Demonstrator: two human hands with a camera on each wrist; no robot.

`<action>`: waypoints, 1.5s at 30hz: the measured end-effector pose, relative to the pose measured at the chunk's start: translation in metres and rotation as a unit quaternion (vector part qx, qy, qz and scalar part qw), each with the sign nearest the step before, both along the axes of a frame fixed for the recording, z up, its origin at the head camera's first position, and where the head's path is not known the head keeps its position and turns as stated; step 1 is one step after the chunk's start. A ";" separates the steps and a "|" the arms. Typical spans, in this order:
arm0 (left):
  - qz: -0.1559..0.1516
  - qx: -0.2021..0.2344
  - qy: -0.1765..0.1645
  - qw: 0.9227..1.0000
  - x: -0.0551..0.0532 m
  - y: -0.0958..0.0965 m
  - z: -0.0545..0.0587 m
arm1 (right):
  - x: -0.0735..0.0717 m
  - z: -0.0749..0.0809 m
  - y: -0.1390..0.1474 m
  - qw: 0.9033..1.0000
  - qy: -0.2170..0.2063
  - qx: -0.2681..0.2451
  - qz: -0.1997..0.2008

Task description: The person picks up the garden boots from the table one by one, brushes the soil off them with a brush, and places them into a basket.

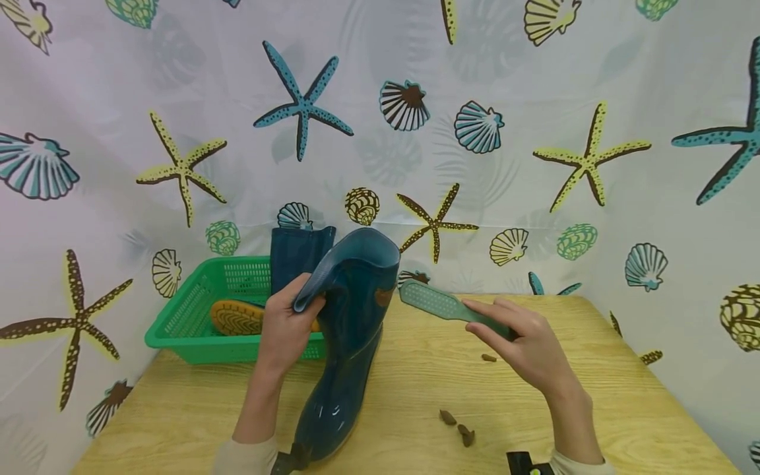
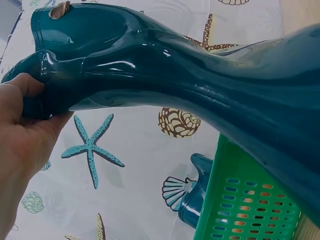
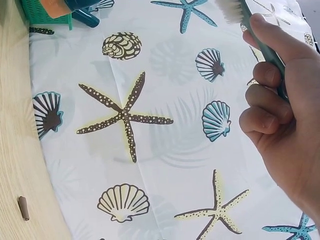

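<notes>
A dark blue rubber boot [image 1: 350,330] stands tilted over the wooden table, toe toward me. My left hand [image 1: 285,330] grips the left edge of its top, and the shaft there is creased. On the shaft's right side, just below the rim, sticks a brown clump [image 2: 59,10]. My right hand [image 1: 525,336] holds a green scrubbing brush [image 1: 436,300] by the handle, fingers curled round it in the right wrist view. White bristles [image 3: 231,10] show on the brush. Its head is just right of the boot's top, near the brown clump.
Behind the boot at the left, a green plastic basket [image 1: 202,354] holds another blue boot [image 1: 299,254] with an ochre sole [image 1: 237,318]. Several brown bits [image 1: 466,435] lie on the table [image 1: 410,376]. A white curtain [image 1: 505,198] with shells and starfish surrounds the table.
</notes>
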State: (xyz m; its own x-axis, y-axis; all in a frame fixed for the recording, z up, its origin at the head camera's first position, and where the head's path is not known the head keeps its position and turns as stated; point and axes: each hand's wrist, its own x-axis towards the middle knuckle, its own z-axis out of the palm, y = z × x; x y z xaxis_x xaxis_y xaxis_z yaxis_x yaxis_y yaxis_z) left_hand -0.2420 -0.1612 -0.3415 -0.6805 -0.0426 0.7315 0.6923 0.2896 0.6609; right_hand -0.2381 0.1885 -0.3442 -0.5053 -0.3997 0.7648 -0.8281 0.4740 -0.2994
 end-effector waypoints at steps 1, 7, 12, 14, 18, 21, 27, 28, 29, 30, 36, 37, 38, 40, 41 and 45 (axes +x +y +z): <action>-0.005 0.005 0.010 1.000 0.000 0.001 0.001 | 0.000 0.000 0.001 1.000 0.003 -0.003 0.003; -0.043 0.067 0.077 0.994 0.003 0.001 0.004 | -0.003 0.001 0.005 0.998 0.049 -0.036 0.035; -0.074 0.067 0.087 0.991 0.003 0.001 0.003 | -0.003 0.001 0.008 0.996 0.063 -0.052 0.037; -0.094 0.055 0.084 0.990 0.001 0.002 0.001 | -0.001 0.001 0.009 0.996 0.063 -0.054 0.034; -0.146 0.061 0.078 0.984 -0.004 0.008 -0.005 | 0.001 0.004 0.007 0.996 0.063 -0.052 0.046; -0.182 0.074 0.075 0.978 -0.006 0.014 -0.007 | 0.004 0.006 0.007 0.995 0.061 -0.048 0.065; -0.232 0.114 0.083 0.962 -0.013 0.027 -0.014 | 0.008 0.006 0.016 0.994 0.029 -0.039 0.099; -0.235 0.116 0.084 0.961 -0.015 0.029 -0.016 | 0.008 0.005 0.018 0.994 0.021 -0.034 0.099; -0.238 0.117 0.080 0.961 -0.016 0.031 -0.018 | 0.008 0.005 0.020 0.995 0.013 -0.030 0.097; -0.236 0.115 0.076 0.962 -0.017 0.034 -0.020 | 0.008 0.004 0.022 0.995 0.005 -0.026 0.092; -0.195 0.083 0.029 0.977 -0.021 0.045 -0.028 | 0.012 0.003 0.036 0.996 -0.085 -0.006 0.036; -0.184 0.077 0.018 0.980 -0.021 0.047 -0.028 | 0.013 0.003 0.038 0.995 -0.100 -0.002 0.026; -0.175 0.071 0.006 0.982 -0.021 0.047 -0.028 | 0.013 0.003 0.039 0.994 -0.108 0.001 0.021; -0.160 0.066 -0.021 0.985 -0.021 0.048 -0.027 | 0.014 0.003 0.042 0.993 -0.120 0.008 0.012; -0.154 0.064 -0.037 0.985 -0.020 0.049 -0.027 | 0.014 0.003 0.043 0.992 -0.123 0.011 0.007; -0.167 0.074 -0.101 0.978 -0.019 0.049 -0.027 | 0.016 0.003 0.047 0.990 -0.139 0.017 -0.011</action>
State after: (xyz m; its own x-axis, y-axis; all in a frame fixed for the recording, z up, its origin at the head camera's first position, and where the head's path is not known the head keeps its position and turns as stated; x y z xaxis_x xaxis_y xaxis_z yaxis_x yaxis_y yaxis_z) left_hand -0.2614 -0.1124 -0.3689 -0.8051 0.1115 0.5825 0.5821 -0.0395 0.8121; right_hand -0.2220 0.2353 -0.3417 -0.7038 -0.4097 0.5804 -0.7048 0.5053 -0.4980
